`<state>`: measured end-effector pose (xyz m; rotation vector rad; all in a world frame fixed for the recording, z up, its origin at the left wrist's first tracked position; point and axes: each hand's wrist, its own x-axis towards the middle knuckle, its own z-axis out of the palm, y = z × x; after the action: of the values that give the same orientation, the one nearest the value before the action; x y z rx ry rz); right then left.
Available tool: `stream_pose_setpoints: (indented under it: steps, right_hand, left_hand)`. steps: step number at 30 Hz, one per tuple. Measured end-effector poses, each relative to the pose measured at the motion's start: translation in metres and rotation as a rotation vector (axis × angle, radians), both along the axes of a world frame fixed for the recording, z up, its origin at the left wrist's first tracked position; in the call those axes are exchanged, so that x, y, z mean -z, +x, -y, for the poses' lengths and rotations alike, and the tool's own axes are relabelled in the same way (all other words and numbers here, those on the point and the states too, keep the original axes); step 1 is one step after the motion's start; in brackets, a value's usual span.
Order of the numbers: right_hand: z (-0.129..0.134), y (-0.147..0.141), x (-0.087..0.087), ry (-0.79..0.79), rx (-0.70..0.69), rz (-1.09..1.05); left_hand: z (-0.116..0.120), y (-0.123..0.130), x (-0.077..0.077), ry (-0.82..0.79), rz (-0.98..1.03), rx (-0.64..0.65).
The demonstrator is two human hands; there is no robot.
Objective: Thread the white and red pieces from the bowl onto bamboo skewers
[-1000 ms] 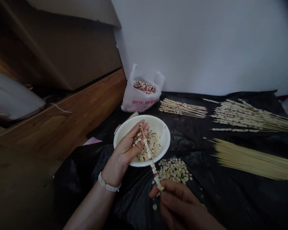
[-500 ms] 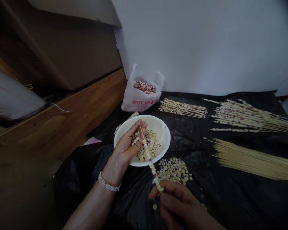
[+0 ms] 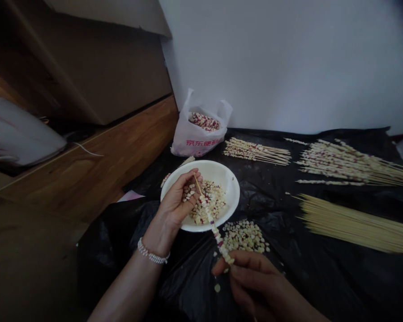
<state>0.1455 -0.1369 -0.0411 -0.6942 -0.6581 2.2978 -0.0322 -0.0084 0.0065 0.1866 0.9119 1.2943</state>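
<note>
My right hand (image 3: 255, 277) pinches the lower end of a thin wooden skewer (image 3: 208, 212), which points up and away. White and dark-red corn kernels are threaded along most of it, leaving the upper end bare. Cupped over a white bowl (image 3: 234, 197), my left hand (image 3: 176, 201) has loose kernels in its palm, and its fingertips are at the skewer's bare tip. Whether the tip goes into a kernel is too small to tell. More loose corn kernels (image 3: 213, 202) lie inside the bowl. Beside the bowl, a flat heap of kernels (image 3: 245, 237) rests on the black plastic sheet (image 3: 275, 210).
A white plastic bag (image 3: 184, 134) with speckled corn cobs (image 3: 204, 120) stands behind the bowl. To the right lie a small bunch of filled skewers (image 3: 251, 150), a larger bunch (image 3: 339, 163) and bare skewers (image 3: 356, 223). A cardboard box (image 3: 104, 67) stands at the left.
My right hand and the skewer's lower end have shifted slightly right. My left hand stays over the bowl, with its fingers at the tip. The whole view has shifted a little.
</note>
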Motion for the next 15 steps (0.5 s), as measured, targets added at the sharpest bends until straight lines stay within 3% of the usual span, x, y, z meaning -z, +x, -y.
stream_pose_setpoints:
  steps: [9,15]
  right_hand:
    - [0.004,-0.003,0.017,0.073,0.032,0.162]
    - [0.001,-0.004,0.013,0.076,0.03,0.175]
  left_hand:
    - [0.003,0.006,-0.006,-0.053,0.063,0.022]
    - [0.004,0.004,-0.003,-0.058,0.15,0.031]
